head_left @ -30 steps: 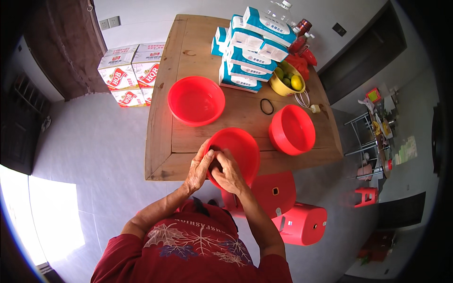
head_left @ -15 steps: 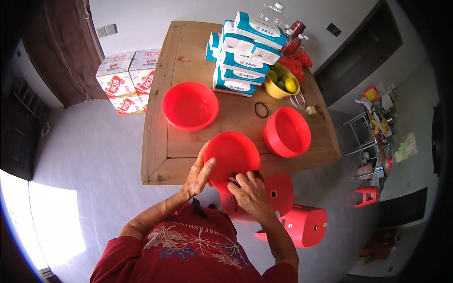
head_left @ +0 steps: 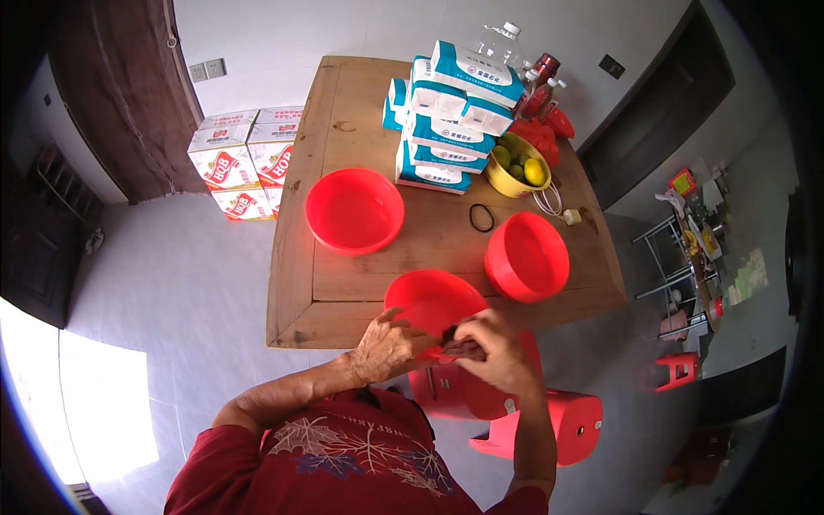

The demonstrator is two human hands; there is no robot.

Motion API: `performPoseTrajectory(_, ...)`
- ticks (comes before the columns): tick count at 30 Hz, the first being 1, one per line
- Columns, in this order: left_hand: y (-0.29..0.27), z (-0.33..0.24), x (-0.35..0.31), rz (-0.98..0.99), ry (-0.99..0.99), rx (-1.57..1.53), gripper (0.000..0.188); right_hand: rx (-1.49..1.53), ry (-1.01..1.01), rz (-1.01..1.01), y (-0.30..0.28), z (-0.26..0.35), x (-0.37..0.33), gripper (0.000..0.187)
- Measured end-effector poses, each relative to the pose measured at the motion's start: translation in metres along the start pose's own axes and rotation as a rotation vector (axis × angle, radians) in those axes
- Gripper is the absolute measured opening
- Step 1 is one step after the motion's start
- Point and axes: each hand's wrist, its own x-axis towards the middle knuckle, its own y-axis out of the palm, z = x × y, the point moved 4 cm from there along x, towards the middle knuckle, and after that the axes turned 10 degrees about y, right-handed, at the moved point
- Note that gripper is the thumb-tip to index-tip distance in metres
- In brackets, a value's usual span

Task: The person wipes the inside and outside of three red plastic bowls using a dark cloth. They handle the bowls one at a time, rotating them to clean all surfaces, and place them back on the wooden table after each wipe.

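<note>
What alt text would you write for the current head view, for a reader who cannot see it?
The right hand pinches a dark, cloth-like thing at the near side of a red bowl, with the left hand at its rim. On the wooden table are more red bowls, stacked tissue packs and a yellow bowl of fruit.

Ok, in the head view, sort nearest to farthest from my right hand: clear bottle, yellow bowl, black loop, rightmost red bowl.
From your right hand:
1. Rightmost red bowl, just beyond it.
2. Black loop, around mid-table.
3. Yellow bowl, farther back, right.
4. Clear bottle, far end.
</note>
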Motion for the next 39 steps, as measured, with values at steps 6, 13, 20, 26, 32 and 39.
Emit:
performPoseTrajectory(6,-0.005,0.030,-0.002,-0.277,-0.586,-0.950,0.022,0.485,0.090,-0.602,-0.037,0.016,-0.006,0.027)
performPoseTrajectory(13,-0.005,0.038,-0.003,-0.565,-0.350,-1.464,0.027,-0.295,-0.550,-0.736,0.064,0.051,0.030,0.044)
performPoseTrajectory(20,0.001,0.034,-0.020,-0.486,-0.559,-1.540,0.025,-0.333,-0.407,-0.661,0.037,0.059,0.064,0.022)
performPoseTrajectory(26,0.007,0.033,-0.031,-0.336,-0.517,-1.516,0.035,0.064,-0.180,-0.336,0.008,0.027,0.094,0.016)
performPoseTrajectory(32,-0.006,0.021,-0.025,-0.519,-0.300,-1.582,0.041,-0.329,-0.547,-0.469,0.043,0.075,0.048,0.024)
performPoseTrajectory(39,-0.002,0.022,-0.049,-0.432,-0.284,-1.464,0.011,-0.411,-0.622,-0.340,0.070,0.077,0.026,0.024)
